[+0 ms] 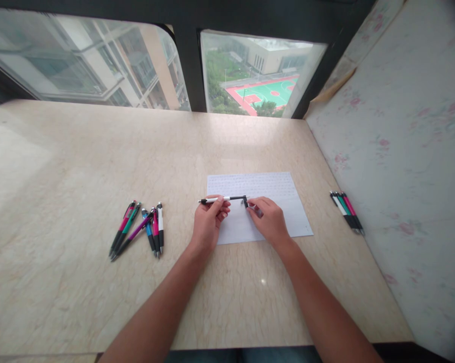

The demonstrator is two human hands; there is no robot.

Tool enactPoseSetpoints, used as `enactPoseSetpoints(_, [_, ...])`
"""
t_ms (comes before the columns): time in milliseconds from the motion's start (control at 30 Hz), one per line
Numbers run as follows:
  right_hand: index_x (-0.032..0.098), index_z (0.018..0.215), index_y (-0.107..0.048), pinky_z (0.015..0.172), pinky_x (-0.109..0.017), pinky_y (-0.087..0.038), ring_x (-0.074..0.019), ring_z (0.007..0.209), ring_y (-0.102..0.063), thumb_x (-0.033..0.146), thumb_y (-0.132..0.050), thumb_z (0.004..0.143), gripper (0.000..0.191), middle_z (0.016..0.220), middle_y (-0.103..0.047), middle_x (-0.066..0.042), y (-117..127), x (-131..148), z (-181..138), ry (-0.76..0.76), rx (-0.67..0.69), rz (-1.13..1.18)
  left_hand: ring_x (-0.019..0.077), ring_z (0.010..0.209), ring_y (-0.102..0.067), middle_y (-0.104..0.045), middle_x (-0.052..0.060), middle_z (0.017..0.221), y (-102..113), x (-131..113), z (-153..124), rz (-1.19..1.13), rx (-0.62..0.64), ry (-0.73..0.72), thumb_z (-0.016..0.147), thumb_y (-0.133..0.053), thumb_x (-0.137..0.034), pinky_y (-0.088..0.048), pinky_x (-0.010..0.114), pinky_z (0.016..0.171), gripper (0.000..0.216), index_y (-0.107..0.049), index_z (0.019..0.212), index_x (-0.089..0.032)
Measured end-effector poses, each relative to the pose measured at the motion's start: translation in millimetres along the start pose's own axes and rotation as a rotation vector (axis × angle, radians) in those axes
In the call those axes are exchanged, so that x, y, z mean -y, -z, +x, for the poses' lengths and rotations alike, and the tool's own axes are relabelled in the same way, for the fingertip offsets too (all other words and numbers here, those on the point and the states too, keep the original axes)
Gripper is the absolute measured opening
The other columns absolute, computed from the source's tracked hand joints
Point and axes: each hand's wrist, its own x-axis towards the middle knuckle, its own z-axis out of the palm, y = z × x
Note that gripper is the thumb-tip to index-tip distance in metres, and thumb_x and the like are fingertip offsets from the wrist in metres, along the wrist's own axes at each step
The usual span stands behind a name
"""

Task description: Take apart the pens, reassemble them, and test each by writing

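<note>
A white and black click pen (pixel 223 199) is held level above a written sheet of paper (pixel 276 201). My left hand (pixel 208 222) is closed round the pen's white part. My right hand (pixel 269 218) pinches the pen's black end near its clip. Both hands hover at the sheet's near left side. To the left a loose group of several coloured pens (pixel 140 229) lies on the beige marble table (pixel 99 176). At the right lie three pens (pixel 346 210) side by side.
A window with dark frame (pixel 191 65) runs along the table's far edge. A floral-patterned wall (pixel 401 151) bounds the right side close to the three pens. The table's near edge is by my body.
</note>
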Motion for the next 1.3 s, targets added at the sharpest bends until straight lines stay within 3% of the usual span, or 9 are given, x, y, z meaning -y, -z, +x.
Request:
enactPoseSetpoints(167, [0.019, 0.097, -0.069, 0.067, -0.03, -0.053, -0.0169, 0.071, -0.064, 0.018, -0.054, 0.086, 0.019, 0.088, -0.071, -0.007, 3.5, -0.1, 1.1, -0.083, -0.038, 0.133, 0.0088, 0.063, -0.059, -0.068, 0.004, 0.076, 0.9, -1.2, 0.7, 0.0, 0.003, -0.003, 0.071, -0.078, -0.03, -0.042, 0.019, 0.057, 0.027, -0.062, 0.086, -0.015])
enactPoseSetpoints(333, [0.019, 0.103, -0.067, 0.059, -0.027, -0.051, -0.0168, 0.074, -0.065, 0.035, -0.049, 0.093, 0.027, 0.09, -0.072, -0.008, 11.2, 3.8, 2.3, -0.271, -0.126, 0.433, 0.0087, 0.061, -0.057, -0.068, 0.004, 0.073, 0.1, -2.0, -3.2, 0.065, 0.085, -0.015, 0.075, -0.076, -0.031, -0.039, 0.02, 0.056, 0.024, -0.062, 0.086, -0.015])
enactPoseSetpoints(433, [0.018, 0.098, -0.068, 0.058, -0.026, -0.049, -0.0161, 0.072, -0.065, 0.043, -0.042, 0.097, 0.036, 0.086, -0.072, -0.007, 14.5, 5.4, 2.6, -0.246, -0.034, 0.597, 0.0092, 0.06, -0.056, -0.068, 0.004, 0.071, -3.3, -1.8, -8.2, 0.151, 0.198, 0.011, 0.077, -0.074, -0.032, -0.036, 0.02, 0.054, 0.022, -0.062, 0.082, -0.015])
enactPoseSetpoints(533, [0.017, 0.077, -0.069, 0.057, -0.026, -0.046, -0.0145, 0.062, -0.061, 0.045, -0.045, 0.096, 0.041, 0.067, -0.067, -0.004, 17.0, 6.5, 2.7, -0.186, 0.128, 0.551, 0.01, 0.061, -0.057, -0.068, 0.003, 0.071, -6.6, -0.6, -12.2, 0.168, 0.246, 0.029, 0.078, -0.073, -0.032, -0.037, 0.021, 0.055, 0.021, -0.063, 0.085, -0.015])
enactPoseSetpoints(633, [0.017, 0.066, -0.065, 0.054, -0.025, -0.041, -0.0119, 0.053, -0.053, 0.043, -0.048, 0.095, 0.042, 0.055, -0.058, 0.0, 21.0, 7.7, 3.8, -0.129, 0.186, 0.448, 0.0103, 0.062, -0.058, -0.07, 0.005, 0.073, -8.6, 0.7, -13.9, 0.134, 0.236, 0.046, 0.078, -0.072, -0.031, -0.038, 0.021, 0.056, 0.022, -0.066, 0.093, -0.015])
enactPoseSetpoints(900, [0.02, 0.08, -0.065, 0.058, -0.026, -0.043, -0.0124, 0.061, -0.053, 0.033, -0.061, 0.089, 0.016, 0.071, -0.063, -0.001, 24.6, 12.6, 4.3, 0.056, 0.065, 0.386, 0.0097, 0.06, -0.059, -0.07, 0.007, 0.072, -8.1, 1.2, -13.7, 0.085, 0.219, 0.063, 0.077, -0.074, -0.031, -0.041, 0.021, 0.056, 0.022, -0.068, 0.085, -0.012])
enactPoseSetpoints(1033, [0.02, 0.085, -0.065, 0.057, -0.025, -0.044, -0.0142, 0.069, -0.058, 0.035, -0.063, 0.087, 0.015, 0.078, -0.066, -0.003, 23.7, 13.0, 2.2, 0.023, 0.042, 0.397, 0.0097, 0.061, -0.059, -0.069, 0.006, 0.072, -6.4, 0.9, -12.4, 0.093, 0.23, 0.025, 0.077, -0.074, -0.03, -0.042, 0.021, 0.057, 0.02, -0.068, 0.084, -0.012])
enactPoseSetpoints(1200, [0.019, 0.071, -0.064, 0.059, -0.027, -0.045, -0.0128, 0.058, -0.058, 0.036, -0.047, 0.096, 0.035, 0.062, -0.063, -0.001, 25.8, 11.7, 1.9, -0.041, 0.085, 0.386, 0.0092, 0.062, -0.059, -0.069, 0.006, 0.074, -4.9, 0.5, -9.3, 0.087, 0.245, 0.044, 0.077, -0.074, -0.03, -0.041, 0.02, 0.056, 0.02, -0.069, 0.086, -0.013])
enactPoseSetpoints(1300, [0.02, 0.082, -0.065, 0.058, -0.026, -0.046, -0.0149, 0.069, -0.061, 0.037, -0.06, 0.089, 0.019, 0.078, -0.068, -0.003, 26.8, 12.6, 2.7, -0.041, 0.031, 0.405, 0.0089, 0.062, -0.058, -0.068, 0.006, 0.073, -4.1, 0.5, -7.1, 0.069, 0.23, 0.056, 0.078, -0.074, -0.03, -0.041, 0.02, 0.056, 0.021, -0.069, 0.089, -0.012])
